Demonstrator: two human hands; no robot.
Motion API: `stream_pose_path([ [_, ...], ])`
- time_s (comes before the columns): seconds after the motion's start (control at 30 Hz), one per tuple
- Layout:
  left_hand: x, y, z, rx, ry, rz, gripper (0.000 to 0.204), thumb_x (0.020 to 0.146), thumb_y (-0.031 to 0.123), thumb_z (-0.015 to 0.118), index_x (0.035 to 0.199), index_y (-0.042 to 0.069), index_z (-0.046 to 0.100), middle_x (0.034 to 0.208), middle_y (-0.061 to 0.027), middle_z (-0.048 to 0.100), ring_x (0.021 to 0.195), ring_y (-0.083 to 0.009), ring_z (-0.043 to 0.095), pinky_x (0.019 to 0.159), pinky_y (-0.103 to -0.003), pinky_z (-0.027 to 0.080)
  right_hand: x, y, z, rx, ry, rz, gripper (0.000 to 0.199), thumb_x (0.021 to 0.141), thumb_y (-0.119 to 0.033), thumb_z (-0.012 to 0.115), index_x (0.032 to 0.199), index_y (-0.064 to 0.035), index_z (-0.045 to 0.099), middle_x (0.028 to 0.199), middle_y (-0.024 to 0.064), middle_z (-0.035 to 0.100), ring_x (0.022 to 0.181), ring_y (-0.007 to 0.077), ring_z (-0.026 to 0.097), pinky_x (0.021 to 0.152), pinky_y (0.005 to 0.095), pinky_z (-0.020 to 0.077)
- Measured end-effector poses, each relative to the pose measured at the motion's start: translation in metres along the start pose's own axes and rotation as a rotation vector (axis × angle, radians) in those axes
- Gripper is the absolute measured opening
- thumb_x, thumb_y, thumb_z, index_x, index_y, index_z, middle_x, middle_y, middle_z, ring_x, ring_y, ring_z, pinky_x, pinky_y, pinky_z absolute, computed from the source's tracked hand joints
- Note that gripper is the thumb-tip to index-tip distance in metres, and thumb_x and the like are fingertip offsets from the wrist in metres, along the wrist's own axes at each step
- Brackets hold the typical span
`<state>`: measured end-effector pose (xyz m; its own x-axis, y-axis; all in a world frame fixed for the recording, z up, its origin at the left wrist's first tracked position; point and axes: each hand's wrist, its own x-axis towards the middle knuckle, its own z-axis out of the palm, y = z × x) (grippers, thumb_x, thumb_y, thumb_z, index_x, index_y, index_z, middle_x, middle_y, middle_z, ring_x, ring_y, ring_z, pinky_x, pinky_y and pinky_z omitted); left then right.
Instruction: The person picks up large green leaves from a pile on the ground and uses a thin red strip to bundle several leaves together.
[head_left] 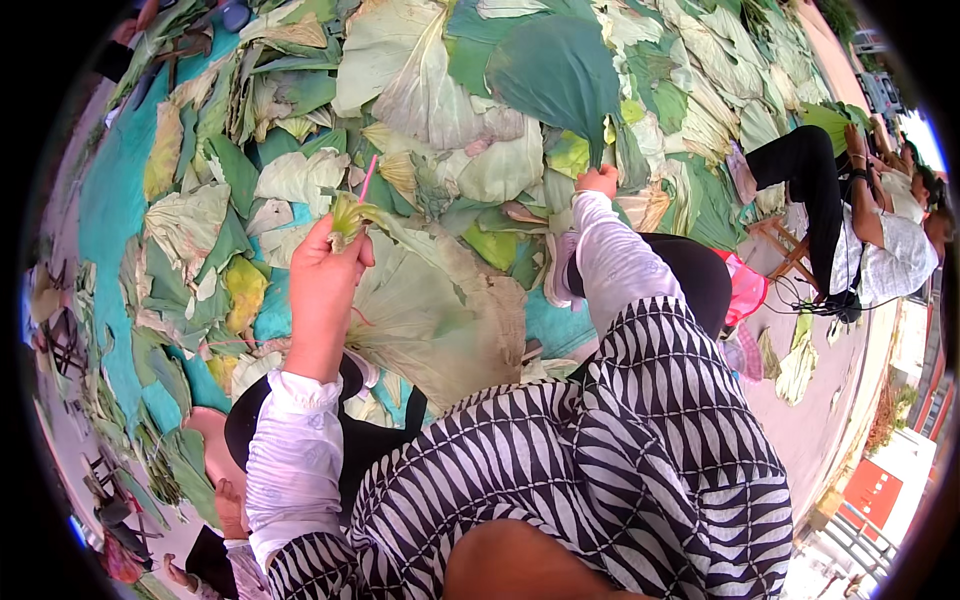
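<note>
My left hand (pixel 325 265) is closed around the gathered, torn green end of a lotus leaf (pixel 350 216). Out of that end sticks a thin pink strip (pixel 369 178); whether it is a straw or a cord I cannot tell. A broad, pale, dried leaf (pixel 440 325) spreads below and right of this hand, seemingly joined to the gathered end. Farther right, my right hand (pixel 598 181) grips the narrow end of a large dark green lotus leaf (pixel 555 75), which fans out away from me over the heap.
Green, yellow and pale dried leaves (pixel 195 225) cover a turquoise sheet (pixel 105 215) around my feet. At the right a seated person in black trousers (pixel 805 185) holds a green leaf, beside a wooden stool (pixel 783 250). Another person's hand (pixel 230 505) shows at the lower left.
</note>
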<state>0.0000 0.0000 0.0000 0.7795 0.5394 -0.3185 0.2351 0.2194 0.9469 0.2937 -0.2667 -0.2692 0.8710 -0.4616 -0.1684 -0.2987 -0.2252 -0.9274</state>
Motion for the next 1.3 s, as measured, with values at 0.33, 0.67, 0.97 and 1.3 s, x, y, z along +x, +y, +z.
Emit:
stream_pose_path([
  [0.33, -0.006, 0.005, -0.001, -0.046, -0.039, 0.018, 0.009, 0.081, 0.01, 0.049, 0.082, 0.005, 0.056, 0.057, 0.0012, 0.048, 0.044, -0.0034, 0.035, 0.04, -0.016, 0.024, -0.175, -0.262, -0.02, -0.259, -1.424, -0.465, 0.017, 0.075, -0.011, 0.056, 0.091, -0.0026, 0.056, 0.07, 0.0014, 0.056, 0.058, 0.0091, 0.05, 0.055, 0.0223, 0.0418],
  [0.67, 0.001, 0.007, -0.01, -0.025, -0.055, 0.012, 0.014, 0.081, 0.017, 0.051, 0.083, 0.005, 0.056, 0.057, 0.0021, 0.047, 0.046, -0.0044, 0.036, 0.042, -0.017, 0.026, -0.231, -0.249, -0.021, 0.622, -1.505, 0.138, 0.021, 0.082, -0.018, 0.052, 0.097, -0.0033, 0.05, 0.088, 0.0087, 0.055, 0.075, 0.0199, 0.055, 0.066, 0.0336, 0.0463],
  [0.97, 0.008, 0.003, -0.001, 0.083, -0.057, 0.079, 0.015, 0.082, 0.018, 0.051, 0.083, 0.005, 0.057, 0.056, 0.0028, 0.046, 0.046, -0.0033, 0.034, 0.042, -0.017, 0.025, -0.228, -0.249, -0.003, 0.531, -1.561, 0.254, 0.029, 0.087, -0.031, 0.042, 0.1, -0.0057, 0.048, 0.087, 0.0064, 0.057, 0.073, 0.0188, 0.057, 0.062, 0.0342, 0.0467],
  [1.3, 0.01, 0.007, -0.001, 0.064, 0.013, 0.065, 0.014, 0.082, 0.018, 0.05, 0.082, 0.006, 0.056, 0.055, 0.0024, 0.046, 0.046, -0.0034, 0.035, 0.042, -0.017, 0.025, -0.243, -0.251, -0.018, 0.643, -1.611, 0.077, 0.022, 0.083, -0.009, 0.048, 0.105, -0.0046, 0.05, 0.093, 0.0065, 0.056, 0.076, 0.0163, 0.053, 0.066, 0.0302, 0.0448],
])
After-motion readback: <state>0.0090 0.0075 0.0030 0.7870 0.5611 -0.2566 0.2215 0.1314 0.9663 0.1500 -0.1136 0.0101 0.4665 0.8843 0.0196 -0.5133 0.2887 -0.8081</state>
